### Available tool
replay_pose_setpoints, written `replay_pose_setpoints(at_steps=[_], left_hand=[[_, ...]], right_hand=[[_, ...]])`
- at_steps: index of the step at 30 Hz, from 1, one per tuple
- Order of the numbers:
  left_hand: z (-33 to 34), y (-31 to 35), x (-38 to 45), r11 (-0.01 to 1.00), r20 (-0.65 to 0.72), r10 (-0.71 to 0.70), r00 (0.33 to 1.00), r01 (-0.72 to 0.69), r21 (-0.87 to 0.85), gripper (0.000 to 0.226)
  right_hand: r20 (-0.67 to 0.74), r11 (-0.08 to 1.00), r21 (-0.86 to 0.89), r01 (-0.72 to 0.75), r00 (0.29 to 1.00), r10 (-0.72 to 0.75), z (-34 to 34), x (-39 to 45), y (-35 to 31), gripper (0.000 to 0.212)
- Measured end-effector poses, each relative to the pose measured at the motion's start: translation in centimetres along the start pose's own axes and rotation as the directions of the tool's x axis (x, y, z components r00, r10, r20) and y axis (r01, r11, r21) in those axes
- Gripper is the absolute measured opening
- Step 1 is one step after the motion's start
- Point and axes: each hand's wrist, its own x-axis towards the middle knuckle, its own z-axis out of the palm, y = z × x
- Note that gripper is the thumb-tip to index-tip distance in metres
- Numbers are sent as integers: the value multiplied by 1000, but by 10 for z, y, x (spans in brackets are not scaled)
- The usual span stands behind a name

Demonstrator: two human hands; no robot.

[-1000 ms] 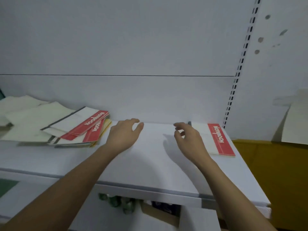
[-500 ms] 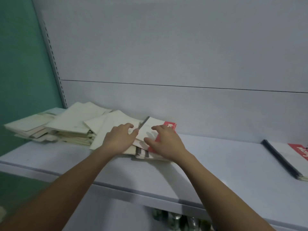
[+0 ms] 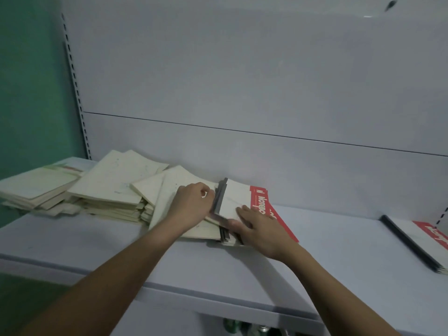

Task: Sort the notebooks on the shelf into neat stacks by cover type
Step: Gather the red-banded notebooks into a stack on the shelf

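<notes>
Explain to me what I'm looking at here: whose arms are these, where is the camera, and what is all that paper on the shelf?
No machine here: a person wears a camera on the head, looking down at their own two arms. On the white shelf lie messy piles of plain cream notebooks. The left hand grips the dark spine of the red-banded notebook on top of a small pile, while the right hand rests on its cover, thumb at the near edge. Far right lies a separate stack of red-banded notebooks, seemingly already sorted. Something dark shows below the shelf, too dim to identify.
</notes>
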Motion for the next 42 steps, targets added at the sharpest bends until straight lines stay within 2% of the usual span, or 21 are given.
replay_pose_setpoints(at_steps=[2, 3, 4, 5, 7, 8, 10, 12, 15, 18, 20, 22, 25, 28, 30, 31, 32, 34, 36, 39, 42], left_hand=[[-7, 9, 2, 994, 13, -41, 999, 42, -97, 35], [-11, 16, 2, 974, 52, -97, 994, 106, -200, 38], [-14, 21, 2, 918, 137, -163, 977, 201, -343, 41], [-16, 26, 2, 810, 272, -215, 938, 327, -486, 45], [-21, 33, 2, 534, 543, -208, 814, 559, -634, 54], [-24, 33, 2, 424, 612, -173, 771, 620, -660, 54], [-27, 31, 0, 324, 654, -136, 744, 657, -680, 42], [-30, 26, -2, 346, 650, -161, 743, 659, -668, 29], [-34, 12, -2, 414, 633, -210, 745, 655, -633, 32], [-46, 1, 6, 506, 531, -217, 819, 560, -657, 41], [-57, -3, 12, 504, 466, -205, 861, 501, -703, 44], [-65, -6, 15, 502, 430, -206, 879, 472, -725, 47], [-70, -10, 15, 520, 418, -213, 883, 465, -717, 48], [-67, -11, 11, 511, 421, -226, 878, 475, -716, 47], [-63, -12, 10, 503, 412, -240, 879, 476, -722, 47], [-61, -11, 9, 499, 409, -247, 879, 477, -723, 47], [-60, -11, 8, 494, 401, -256, 880, 475, -728, 47], [-62, -9, 7, 486, 370, -269, 889, 457, -745, 46], [-64, -7, 8, 481, 325, -278, 904, 424, -768, 46], [-66, -6, 9, 527, 285, -280, 917, 395, -752, 50], [-59, -1, 6, 562, 363, -258, 895, 445, -698, 45]], right_hand=[[-34, 960, 271, -70, 996, 82, -10, -3, -8, 50], [-52, 907, 407, -105, 989, 138, -15, -4, -13, 51], [-70, 859, 498, -118, 982, 175, -18, -4, -16, 52], [-81, 834, 542, -101, 982, 172, -20, -5, -20, 54], [-79, 832, 555, -19, 994, 75, -21, -6, -31, 57], [-74, 853, 522, 23, 997, 19, -19, -7, -37, 59], [-79, 910, 406, 83, 995, -56, -12, -7, -46, 51], [-77, 943, 312, 118, 992, -98, -6, -5, -49, 38], [2, 940, 317, 123, 992, -130, -5, -1, -46, 38], [-105, 912, 411, 6, 994, 41, -11, 11, -35, 44], [-117, 913, 394, -108, 979, 167, -12, 21, -21, 48], [-16, 952, 256, -167, 984, 177, -9, 25, -7, 56], [109, 985, 86, -147, 985, 137, -4, 23, 0, 56], [19, 990, -2, -140, 990, 140, 3, 23, 0, 48], [-31, 981, -185, -63, 998, 58, 4, 20, -1, 42], [-42, 977, -211, -19, 999, 11, 4, 18, -1, 38], [-41, 980, -200, 5, 999, -14, 3, 18, 2, 33], [-33, 995, 3, -103, 994, 103, -5, 15, 3, 31], [-103, 955, 217, -202, 968, 228, -15, 16, 7, 41], [-252, 877, 448, -173, 917, 310, -24, 16, 6, 55], [-290, 861, 498, -105, 915, 280, -30, 12, -10, 66]])
